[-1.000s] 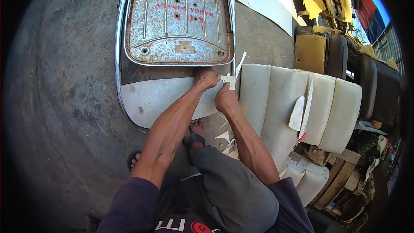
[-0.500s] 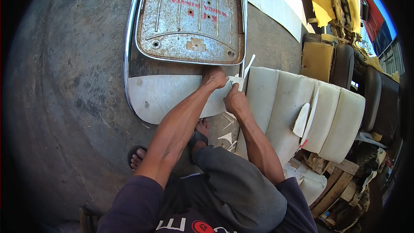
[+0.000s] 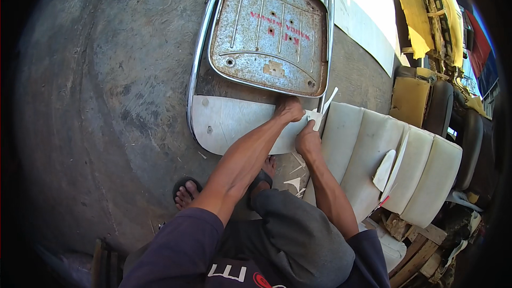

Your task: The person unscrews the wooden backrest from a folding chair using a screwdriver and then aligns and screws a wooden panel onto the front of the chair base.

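A thin white panel (image 3: 234,120) with a rounded left end lies across the curved end of a chrome tube chair frame (image 3: 190,88). My left hand (image 3: 289,109) is closed over the panel's far edge, close to its right end. Just nearer to me, my right hand (image 3: 308,137) grips that same end with the thumb on top; the fingers beneath are hidden. Beyond the panel sits a rusty metal seat pan (image 3: 250,32) with red lettering, inside the frame. A narrow white strip (image 3: 330,98) sticks up beside the right tube.
To the right lies a ribbed off-white cushion (image 3: 362,154) with a white offcut (image 3: 384,170) on it. White scraps (image 3: 293,183) litter the floor by my feet. Behind stand dark seat backs (image 3: 440,108), torn yellow foam (image 3: 413,21) and a white sheet (image 3: 365,37). Wooden pieces (image 3: 421,245) lie lower right.
My view has swung left, so the whole scene sits farther right and slightly lower. Both hands keep nearly the same place on the panel's right end.
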Available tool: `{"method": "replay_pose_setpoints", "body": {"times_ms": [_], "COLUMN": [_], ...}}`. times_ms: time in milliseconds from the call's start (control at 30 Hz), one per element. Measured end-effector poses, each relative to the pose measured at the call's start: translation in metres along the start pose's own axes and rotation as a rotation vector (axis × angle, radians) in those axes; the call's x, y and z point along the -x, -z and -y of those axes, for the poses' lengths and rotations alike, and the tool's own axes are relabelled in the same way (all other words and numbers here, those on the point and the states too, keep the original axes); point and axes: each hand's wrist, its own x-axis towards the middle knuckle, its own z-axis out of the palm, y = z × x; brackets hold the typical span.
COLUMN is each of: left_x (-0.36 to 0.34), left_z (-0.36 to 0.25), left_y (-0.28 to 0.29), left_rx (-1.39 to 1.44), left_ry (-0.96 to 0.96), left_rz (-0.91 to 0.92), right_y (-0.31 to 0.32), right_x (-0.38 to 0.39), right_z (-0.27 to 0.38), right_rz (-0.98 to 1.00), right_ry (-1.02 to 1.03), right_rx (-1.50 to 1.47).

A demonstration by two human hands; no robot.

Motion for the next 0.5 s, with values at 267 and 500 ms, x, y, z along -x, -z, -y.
{"method": "replay_pose_setpoints", "body": {"times_ms": [267, 500], "left_x": [-0.002, 0.01], "left_z": [0.001, 0.002], "left_y": [0.014, 0.012], "left_rx": [0.145, 0.057], "left_ry": [-0.092, 0.014], "left_rz": [0.123, 0.043], "right_y": [0.027, 0.073], "right_x": [0.0, 0.024], "right_z": [-0.017, 0.007], "right_rz": [0.078, 0.177], "right_ry": [0.115, 0.103], "right_rx": [-0.07, -0.202]}}
